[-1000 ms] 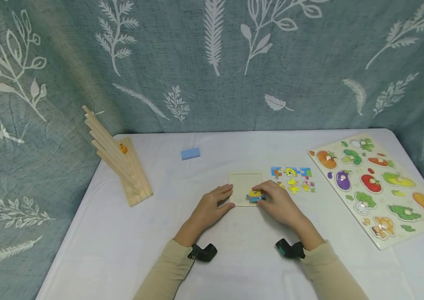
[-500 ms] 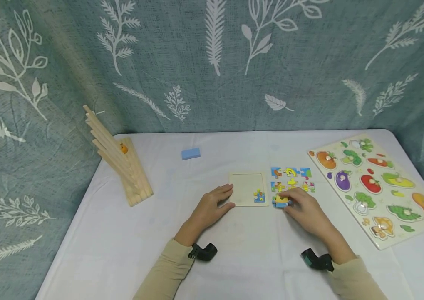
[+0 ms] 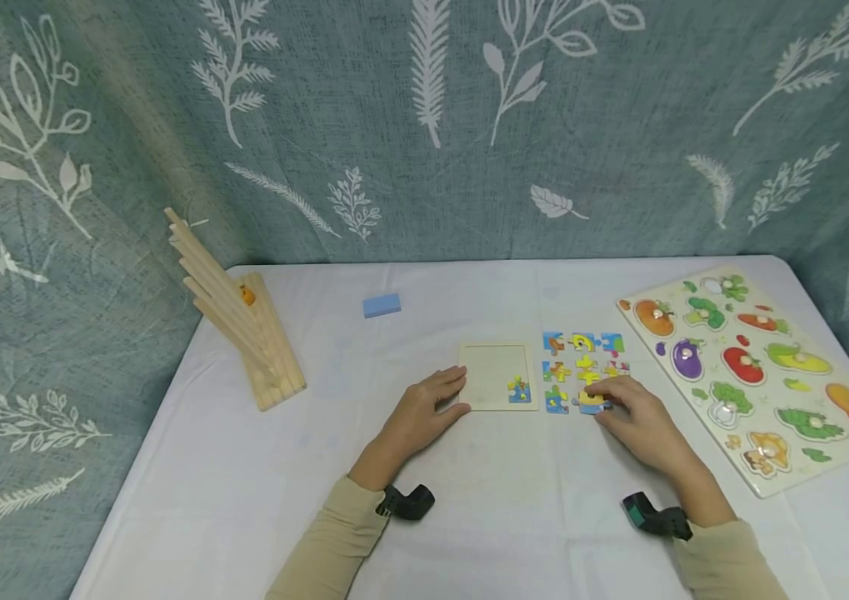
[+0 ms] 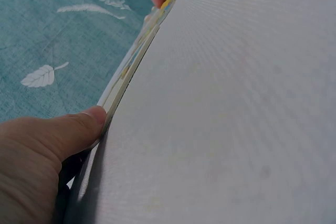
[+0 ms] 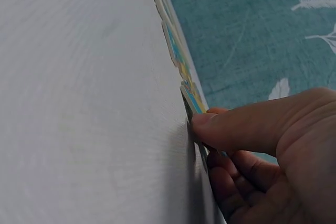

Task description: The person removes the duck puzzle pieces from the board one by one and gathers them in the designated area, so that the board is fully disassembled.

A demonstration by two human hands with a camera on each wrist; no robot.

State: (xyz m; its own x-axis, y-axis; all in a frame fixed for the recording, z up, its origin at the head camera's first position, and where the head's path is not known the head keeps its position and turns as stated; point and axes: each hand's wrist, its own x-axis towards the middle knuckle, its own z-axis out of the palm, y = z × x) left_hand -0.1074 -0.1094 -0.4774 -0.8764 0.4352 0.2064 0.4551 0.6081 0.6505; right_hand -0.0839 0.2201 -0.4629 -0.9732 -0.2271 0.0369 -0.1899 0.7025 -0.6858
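My right hand (image 3: 640, 421) pinches a yellow and blue jigsaw piece (image 3: 591, 405) between thumb and fingers, low over the table at the near row of loose pieces. In the right wrist view, the thumb (image 5: 212, 128) presses on the piece's near edge. A shallow wooden puzzle tray (image 3: 495, 367) lies to its left, with one jigsaw piece (image 3: 519, 390) in the near right corner. My left hand (image 3: 417, 421) rests against the tray's left side, fingers extended, thumb at the near left corner. The left wrist view shows that thumb (image 4: 86, 127) touching the tray's edge.
Several loose jigsaw pieces (image 3: 556, 372) lie in rows right of the tray. Farther right is a large vegetable puzzle board (image 3: 757, 417). A blue block (image 3: 382, 306) lies toward the back. At the left, a wooden stand (image 3: 262, 350) bears leaning slats and a small orange figure (image 3: 247, 294).
My right hand has carried the yellow and blue piece from over the tray rightward to the loose pieces' near row. The tray's corner piece has come into view. My left hand stays put.
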